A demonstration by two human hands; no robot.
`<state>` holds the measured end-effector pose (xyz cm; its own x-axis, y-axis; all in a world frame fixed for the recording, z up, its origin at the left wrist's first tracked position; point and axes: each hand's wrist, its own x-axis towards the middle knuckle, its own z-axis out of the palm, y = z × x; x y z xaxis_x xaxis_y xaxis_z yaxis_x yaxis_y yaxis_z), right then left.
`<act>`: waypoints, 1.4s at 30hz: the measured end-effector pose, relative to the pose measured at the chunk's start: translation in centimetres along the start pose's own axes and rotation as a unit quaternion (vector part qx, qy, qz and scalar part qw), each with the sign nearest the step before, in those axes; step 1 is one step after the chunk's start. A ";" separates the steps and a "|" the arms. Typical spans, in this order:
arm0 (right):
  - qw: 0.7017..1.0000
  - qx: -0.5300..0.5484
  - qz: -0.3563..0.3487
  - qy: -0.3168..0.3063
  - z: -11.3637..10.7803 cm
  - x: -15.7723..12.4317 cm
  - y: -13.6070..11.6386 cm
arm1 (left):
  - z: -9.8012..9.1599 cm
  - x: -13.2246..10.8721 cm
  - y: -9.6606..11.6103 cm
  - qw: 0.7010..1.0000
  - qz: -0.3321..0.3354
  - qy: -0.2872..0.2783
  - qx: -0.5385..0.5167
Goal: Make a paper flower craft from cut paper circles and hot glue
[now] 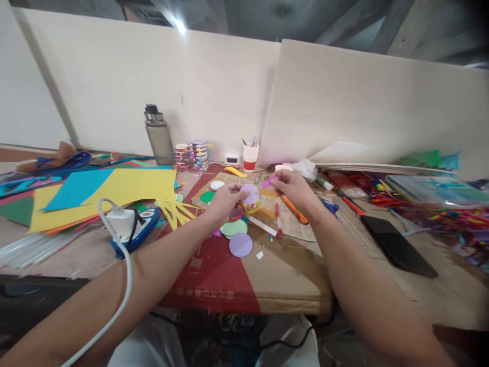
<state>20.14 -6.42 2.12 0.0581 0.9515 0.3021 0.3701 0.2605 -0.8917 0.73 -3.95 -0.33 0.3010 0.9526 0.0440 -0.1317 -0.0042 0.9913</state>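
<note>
White cable (128,275) runs nearest to the camera, across your left forearm (168,247), at the near left of the red-and-brown cardboard (290,293). Above the middle of this cardboard, your left hand (225,201) has thumb and fingers closed on a lilac disc (250,193); just below it shows a round yellow-edged piece (251,207), and whether the two are joined, I cannot tell. Your right hand (292,186), above the far right part of the cardboard, pinches a small purple piece (269,182). The two hands are near each other but apart. On the middle of the cardboard, a light green disc (234,228) and a loose lilac disc (240,245) lie flat and seem not yet used. Beyond the cardboard's far edge, two striped stacks (198,154) stand upright and, as I judge, are completed, while the work between your hands looks only partly done.
</note>
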 end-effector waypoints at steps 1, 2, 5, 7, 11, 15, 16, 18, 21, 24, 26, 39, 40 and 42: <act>1.000 0.013 -0.005 -0.008 0.1 -0.2 -0.4 | 0.1 -0.2 0.0 1.000 -0.002 -0.002 0.014; 1.000 0.014 -0.007 -0.012 0.3 -0.4 -0.7 | 0.3 -0.3 0.0 1.000 -0.004 -0.005 0.026; 1.000 -0.008 -0.003 -0.017 0.7 -0.7 -1.1 | 0.5 -0.5 0.1 0.999 0.006 -0.018 0.042; 1.000 -0.019 -0.003 -0.018 0.9 -0.6 -0.9 | 0.6 -0.4 0.0 0.999 0.013 -0.029 0.038; 0.999 -0.035 -0.013 -0.018 1.0 -0.4 -0.3 | 0.5 -0.3 -0.1 0.999 0.014 -0.040 0.028; 0.998 -0.049 -0.027 -0.021 0.9 -0.2 0.0 | 0.6 -0.4 0.1 0.998 0.016 -0.038 0.040; 0.998 -0.050 -0.028 -0.021 1.0 -0.2 0.1 | 0.6 -0.5 0.1 0.998 0.015 -0.039 0.044; 0.998 -0.053 -0.030 -0.022 1.0 -0.2 0.1 | 0.6 -0.5 0.1 0.998 0.015 -0.041 0.049; 0.998 -0.058 -0.032 -0.023 1.0 -0.2 0.1 | 0.6 -0.5 0.1 0.997 0.022 -0.047 0.056; 0.997 -0.071 -0.029 -0.023 1.0 -0.2 0.0 | 0.6 -0.6 0.2 0.996 0.027 -0.052 0.059; 0.996 -0.076 -0.028 -0.020 1.1 -0.3 -0.1 | 0.6 -0.7 0.3 0.996 0.033 -0.052 0.061; 0.986 -0.148 -0.071 -0.004 1.5 -0.7 -0.5 | 0.8 -1.1 0.3 0.995 0.047 -0.040 0.084; 0.986 -0.151 -0.075 -0.004 1.6 -0.7 -0.5 | 0.7 -1.1 0.3 0.994 0.048 -0.039 0.086; 0.985 -0.151 -0.078 -0.004 1.6 -0.8 -0.4 | 0.6 -0.9 0.1 0.994 0.049 -0.039 0.092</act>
<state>18.45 -7.00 1.71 -0.0289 0.9053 0.4239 0.6336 0.3446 -0.6927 1.03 -5.04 -0.17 0.3684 0.9184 0.1441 0.0080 -0.1582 0.9874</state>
